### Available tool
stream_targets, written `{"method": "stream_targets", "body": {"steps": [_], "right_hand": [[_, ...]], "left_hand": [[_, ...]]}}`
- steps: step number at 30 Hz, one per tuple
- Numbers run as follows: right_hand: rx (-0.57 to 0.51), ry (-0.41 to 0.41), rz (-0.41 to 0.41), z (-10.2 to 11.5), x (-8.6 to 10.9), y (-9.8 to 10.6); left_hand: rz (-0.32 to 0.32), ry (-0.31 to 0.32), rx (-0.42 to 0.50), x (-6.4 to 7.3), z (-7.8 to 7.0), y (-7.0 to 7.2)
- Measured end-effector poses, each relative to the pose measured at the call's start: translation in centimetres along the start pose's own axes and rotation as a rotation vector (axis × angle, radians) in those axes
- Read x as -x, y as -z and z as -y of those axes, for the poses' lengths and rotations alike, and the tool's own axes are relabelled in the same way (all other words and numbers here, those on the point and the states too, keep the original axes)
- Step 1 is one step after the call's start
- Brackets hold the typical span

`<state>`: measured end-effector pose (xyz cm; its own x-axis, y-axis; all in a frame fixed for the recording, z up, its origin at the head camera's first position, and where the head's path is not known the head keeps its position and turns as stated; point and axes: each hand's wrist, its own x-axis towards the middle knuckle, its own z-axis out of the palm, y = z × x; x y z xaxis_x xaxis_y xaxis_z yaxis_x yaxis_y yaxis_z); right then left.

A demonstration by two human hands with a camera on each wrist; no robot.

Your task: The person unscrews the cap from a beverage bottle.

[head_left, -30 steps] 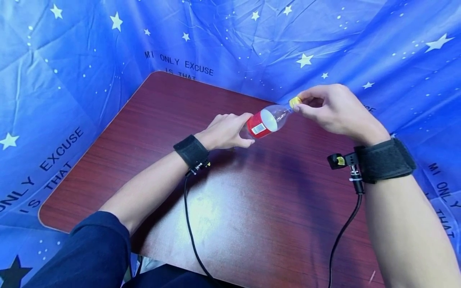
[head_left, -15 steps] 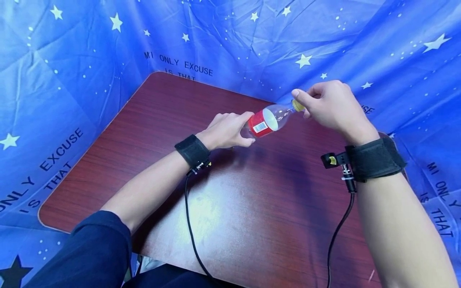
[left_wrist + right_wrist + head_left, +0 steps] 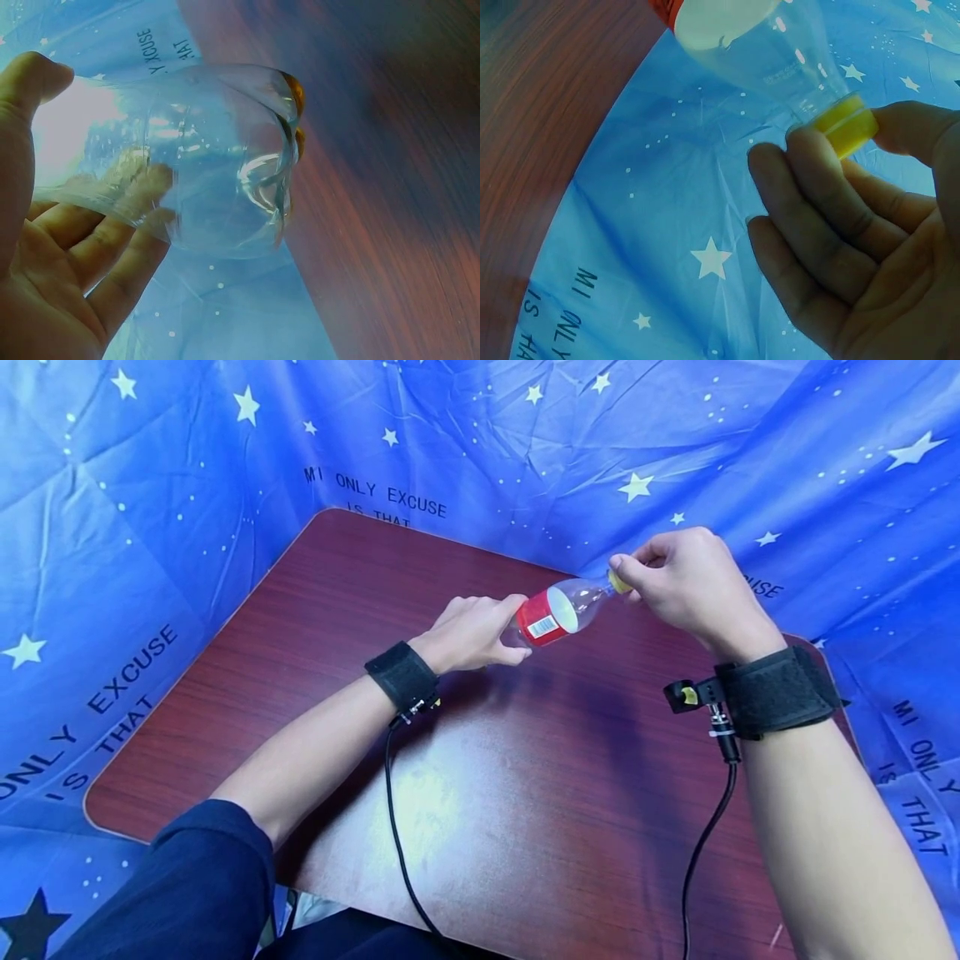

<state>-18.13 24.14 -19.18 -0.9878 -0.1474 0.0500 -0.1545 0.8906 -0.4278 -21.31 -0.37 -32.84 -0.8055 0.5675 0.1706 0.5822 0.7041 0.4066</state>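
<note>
A clear plastic bottle [image 3: 585,599] with a red label is held tilted above the table, its neck toward the upper right. My left hand [image 3: 474,633] grips its lower part; in the left wrist view the thumb and fingers wrap the clear bottle [image 3: 217,157], and a little amber colour shows at its base. At the neck sits a yellow cap [image 3: 847,127]. My right hand [image 3: 686,583] pinches this cap between thumb and fingers, as the right wrist view shows, with the other fingers loosely bent below. From the head view the cap is mostly hidden by that hand.
Beneath both hands lies a reddish-brown wooden table [image 3: 300,602] with rounded corners. Blue star-printed cloth [image 3: 480,435] hangs around its sides. Each wrist wears a black band, and a black cable [image 3: 397,835] trails from each.
Over the last second my right hand has turned about the cap, its thumb swinging from below to above it, and the wrist has shifted slightly left. The left hand and bottle stay nearly still.
</note>
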Motion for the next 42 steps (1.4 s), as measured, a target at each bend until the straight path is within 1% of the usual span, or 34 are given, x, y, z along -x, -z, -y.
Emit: {"method": "stream_targets", "body": {"steps": [4,7,11,17,19,21,24,26,30,32,36,39,42], "right_hand": [[-0.047,-0.025,0.011,0.2,0.0,0.0],[-0.054,-0.015,0.028,0.2,0.1,0.1],[-0.047,0.025,0.050,0.2,0.3,0.4],[-0.062,0.110,-0.004,0.2,0.9,0.8],[-0.058,0.124,0.002,0.1,1.0,0.9],[-0.060,0.116,0.032,0.1,1.0,1.1],[-0.072,0.070,0.064,0.1,0.9,1.5],[-0.061,0.042,0.064,0.0,0.8,1.8],[0.010,0.011,0.033,-0.1,0.3,1.9],[0.030,-0.012,0.043,-0.2,0.0,1.8],[0.034,-0.059,0.074,-0.1,-0.2,1.6],[0.022,-0.066,0.075,-0.1,-0.3,1.3],[-0.010,-0.045,0.073,0.1,-0.3,0.9]], "left_hand": [[-0.003,-0.003,0.002,0.0,-0.1,-0.2],[-0.007,0.001,0.008,0.0,-0.1,-0.3],[0.002,0.006,0.023,0.0,0.0,-0.2],[0.011,0.012,0.050,0.1,0.1,0.1],[0.012,0.015,0.053,0.2,0.1,0.1],[0.015,0.018,0.055,0.3,0.1,0.1],[0.013,0.019,0.056,0.3,0.2,0.0],[0.005,0.017,0.058,0.3,0.3,-0.1],[-0.007,0.007,0.061,0.2,0.4,0.0],[-0.004,0.006,0.058,0.2,0.4,0.1],[0.017,0.008,0.051,0.1,0.3,0.3],[0.026,-0.001,0.051,0.1,0.2,0.4],[0.031,0.004,0.052,0.2,0.4,0.4]]}}
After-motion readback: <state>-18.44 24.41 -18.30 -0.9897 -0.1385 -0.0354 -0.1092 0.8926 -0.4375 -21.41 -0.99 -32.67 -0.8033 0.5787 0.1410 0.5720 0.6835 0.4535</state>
